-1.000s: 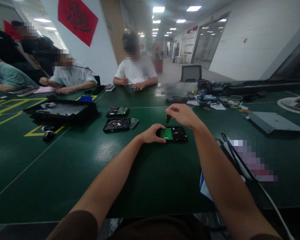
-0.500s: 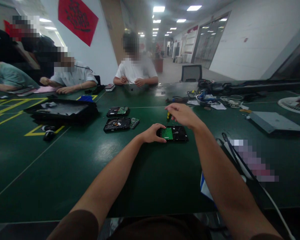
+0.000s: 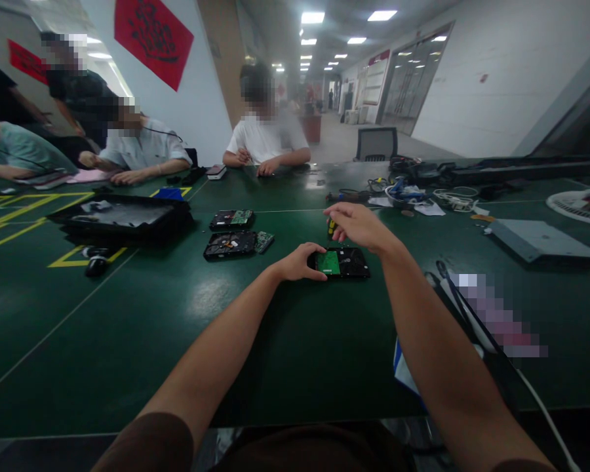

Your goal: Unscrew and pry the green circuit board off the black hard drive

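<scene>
- A co-worker's hand [image 3: 268,168] sits lower now.
- Our left hand [image 3: 297,263] clamps the hard drive [image 3: 354,262] on the table [image 3: 260,354].
- Our right hand [image 3: 358,224], fingers curled, grips the screwdriver [image 3: 331,227].
- We judge this a screwing step; the next twist calls for steadiness.

No text could be read. Red poster [image 3: 153,40] on pale wall [image 3: 196,111] bore large black brush-style characters, too blurred to decipher. Second red sheet [image 3: 28,62], farther left, carried dark marks, likewise illegible. Small white label [image 3: 329,270] sat on green circuit board [image 3: 330,259] of black hard drive [image 3: 354,263], print too tiny.
</scene>
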### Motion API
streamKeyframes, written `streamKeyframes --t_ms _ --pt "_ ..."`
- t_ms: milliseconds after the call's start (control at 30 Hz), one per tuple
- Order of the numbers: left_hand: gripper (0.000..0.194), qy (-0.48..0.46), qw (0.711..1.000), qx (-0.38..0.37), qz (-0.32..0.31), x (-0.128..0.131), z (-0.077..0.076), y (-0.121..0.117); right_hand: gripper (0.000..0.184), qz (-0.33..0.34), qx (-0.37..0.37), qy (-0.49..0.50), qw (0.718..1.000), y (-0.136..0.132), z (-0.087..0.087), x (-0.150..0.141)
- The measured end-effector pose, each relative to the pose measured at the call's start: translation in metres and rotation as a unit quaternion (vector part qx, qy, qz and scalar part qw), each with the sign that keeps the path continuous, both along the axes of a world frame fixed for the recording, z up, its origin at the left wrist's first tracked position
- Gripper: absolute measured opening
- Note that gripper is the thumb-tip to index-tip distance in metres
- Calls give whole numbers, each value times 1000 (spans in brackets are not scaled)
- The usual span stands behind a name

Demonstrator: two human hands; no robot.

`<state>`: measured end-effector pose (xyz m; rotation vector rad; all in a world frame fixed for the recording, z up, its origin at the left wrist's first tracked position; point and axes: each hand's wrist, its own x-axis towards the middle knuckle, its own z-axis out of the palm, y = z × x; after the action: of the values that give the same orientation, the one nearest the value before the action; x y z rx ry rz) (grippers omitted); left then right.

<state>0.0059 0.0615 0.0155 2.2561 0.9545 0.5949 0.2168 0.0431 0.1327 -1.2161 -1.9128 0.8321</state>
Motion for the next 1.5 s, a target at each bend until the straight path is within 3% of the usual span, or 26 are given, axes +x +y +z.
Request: streamKeyframes --t_ms 100,233,400,533,633,733,1033,1200,1300,1500 --pt "85 -1 1000 1 2 0 2 -2 26 -20 28 -29 999 1 0 3" --pt "85 5 1000 -6 1 0 3 -1 26 -39 -9 -6 999 3 -4 2" --pt "85 -3 1000 1 -3 1 2 0 29 8 -42 51 998 1 -4 -3" --pt "86 -2 1000 1 0 0 0 0 26 26 -36 36 998 2 -2 3" --pt "87 1 1000 2 -2 0 0 0 25 -7 8 -13 1000 5 -3 9" --pt "87 7 1000 -2 -2 -1 2 -1 23 -37 7 -29 999 7 -5 10" --pt "86 12 1000 -8 1 1 2 0 25 31 -55 58 996 0 -1 -2" --pt "85 4 1000 -12 9 1 2 -1 25 -19 9 -21 1000 2 -2 3" --pt "85 3 1000 -7 6 1 2 -1 22 -42 6 -32 999 2 -1 5" --pt "84 5 1000 -4 5 3 1 0 28 6 -24 23 999 -2 0 0"
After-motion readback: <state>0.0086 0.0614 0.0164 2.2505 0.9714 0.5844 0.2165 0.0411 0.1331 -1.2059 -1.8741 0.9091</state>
